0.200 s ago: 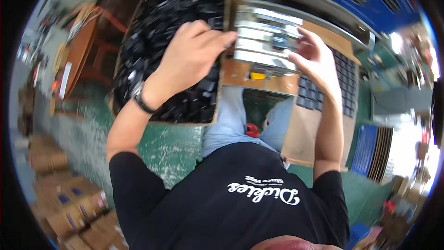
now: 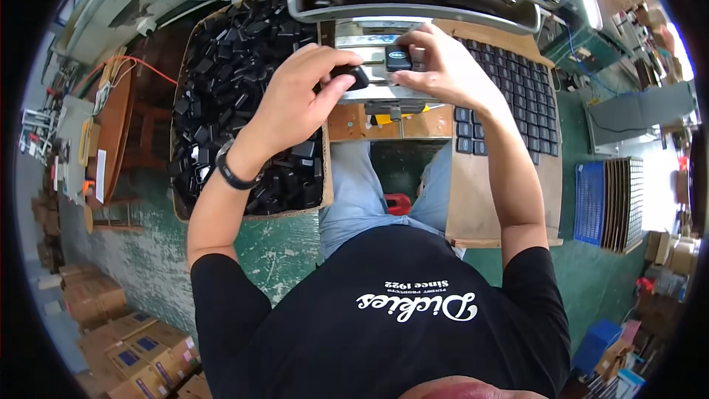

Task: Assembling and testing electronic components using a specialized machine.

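Head view: right hand point(image 2: 452, 68), looser moments ago, grips a black case point(image 2: 399, 59) at the fixture point(image 2: 384, 93); left hand point(image 2: 299, 96) pinches a second case point(image 2: 358, 78), occupying both.

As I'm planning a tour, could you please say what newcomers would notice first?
Probably the heap of black pieces in the box at left, then neat rows of dark pieces on the board at right. Between them, at the metal fixture, the left hand holds one piece, the right hand touches another piece.
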Action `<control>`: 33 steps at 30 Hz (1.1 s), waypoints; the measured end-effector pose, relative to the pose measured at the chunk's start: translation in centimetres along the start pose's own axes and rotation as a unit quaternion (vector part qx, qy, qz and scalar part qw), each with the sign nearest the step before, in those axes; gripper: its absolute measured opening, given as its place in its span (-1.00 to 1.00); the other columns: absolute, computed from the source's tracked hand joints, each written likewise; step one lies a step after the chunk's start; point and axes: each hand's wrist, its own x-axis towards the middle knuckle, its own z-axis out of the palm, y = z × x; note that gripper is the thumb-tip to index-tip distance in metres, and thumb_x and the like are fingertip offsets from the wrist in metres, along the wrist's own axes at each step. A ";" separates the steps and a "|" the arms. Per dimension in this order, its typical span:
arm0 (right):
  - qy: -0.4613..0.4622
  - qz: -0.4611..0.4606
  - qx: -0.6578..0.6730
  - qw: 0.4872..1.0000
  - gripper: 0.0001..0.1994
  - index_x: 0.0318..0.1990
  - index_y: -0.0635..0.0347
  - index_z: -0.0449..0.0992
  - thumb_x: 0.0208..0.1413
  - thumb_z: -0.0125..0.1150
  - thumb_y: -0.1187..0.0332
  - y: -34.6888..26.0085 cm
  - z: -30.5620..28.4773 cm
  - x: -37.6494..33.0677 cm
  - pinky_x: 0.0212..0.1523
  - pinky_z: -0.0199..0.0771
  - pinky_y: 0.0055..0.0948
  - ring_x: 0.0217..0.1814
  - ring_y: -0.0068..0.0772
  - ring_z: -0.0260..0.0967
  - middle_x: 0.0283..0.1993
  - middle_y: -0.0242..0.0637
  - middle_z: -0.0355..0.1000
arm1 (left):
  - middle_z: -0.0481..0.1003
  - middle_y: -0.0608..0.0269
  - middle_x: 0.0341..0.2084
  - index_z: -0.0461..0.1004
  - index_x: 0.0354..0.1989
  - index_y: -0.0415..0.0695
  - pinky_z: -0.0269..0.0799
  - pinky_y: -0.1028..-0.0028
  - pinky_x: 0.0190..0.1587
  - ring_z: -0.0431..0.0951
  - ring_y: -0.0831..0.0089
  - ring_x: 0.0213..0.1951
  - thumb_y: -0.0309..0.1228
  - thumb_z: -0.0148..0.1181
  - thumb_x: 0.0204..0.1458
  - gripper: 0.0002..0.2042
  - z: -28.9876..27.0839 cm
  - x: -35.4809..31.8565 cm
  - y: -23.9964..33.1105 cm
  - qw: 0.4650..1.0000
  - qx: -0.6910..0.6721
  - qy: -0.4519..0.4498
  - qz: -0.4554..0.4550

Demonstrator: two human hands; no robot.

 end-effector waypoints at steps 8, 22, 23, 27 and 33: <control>0.267 0.095 0.235 0.930 -0.44 0.32 0.27 0.54 0.15 0.51 0.57 3.7 -2.8 -9.4 -0.13 0.54 -0.61 -0.14 -0.49 0.49 0.08 -0.20 0.58 | 0.62 0.20 -0.17 0.68 0.05 -0.21 0.46 0.42 -0.14 0.46 0.37 -0.29 -0.52 0.21 0.33 -0.80 5.9 7.1 -1.2 0.999 -0.044 -0.002 0.012; 0.397 0.511 -0.103 0.755 -0.53 0.10 0.31 0.71 0.02 0.53 0.29 19.7 -10.3 -37.4 -0.22 0.50 -0.50 -0.30 -0.46 0.47 -0.25 -0.36 0.62 | 0.29 -0.12 0.55 0.32 0.53 -0.23 0.03 -0.04 0.55 0.22 -0.07 0.58 -0.02 0.08 0.43 -0.35 7.2 1.3 0.6 0.973 0.123 -0.123 0.150; 0.357 0.526 -0.154 0.756 -0.49 0.11 0.31 0.71 -0.01 0.54 0.26 21.0 -10.1 -37.1 -0.22 0.51 -0.48 -0.30 -0.43 0.47 -0.26 -0.35 0.62 | 0.30 -0.12 0.54 0.34 0.52 -0.20 0.01 -0.03 0.57 0.23 -0.04 0.59 0.02 0.04 0.45 -0.36 6.8 0.7 0.7 0.972 0.108 -0.132 0.164; 0.338 0.487 -0.120 0.797 -0.48 0.18 0.30 0.71 0.00 0.44 0.35 23.6 -9.7 -35.6 -0.15 0.59 -0.45 -0.17 -0.30 0.64 -0.08 -0.21 0.75 | 0.39 -0.04 0.49 0.40 0.48 -0.16 0.17 0.04 0.53 0.40 0.02 0.47 -0.16 0.27 0.33 -0.40 5.1 -3.0 -0.1 0.979 0.115 -0.054 0.158; 0.261 0.412 -0.155 0.859 -0.59 0.13 0.26 0.74 0.16 0.41 0.29 26.1 -9.2 -34.6 -0.05 0.63 -0.39 -0.14 -0.24 0.67 -0.08 -0.16 0.76 | 0.58 0.06 0.21 0.63 0.17 -0.24 0.53 0.28 0.25 0.61 0.16 0.16 -0.57 0.40 0.11 -0.60 -3.0 -8.0 -4.7 0.952 -0.051 0.293 -0.072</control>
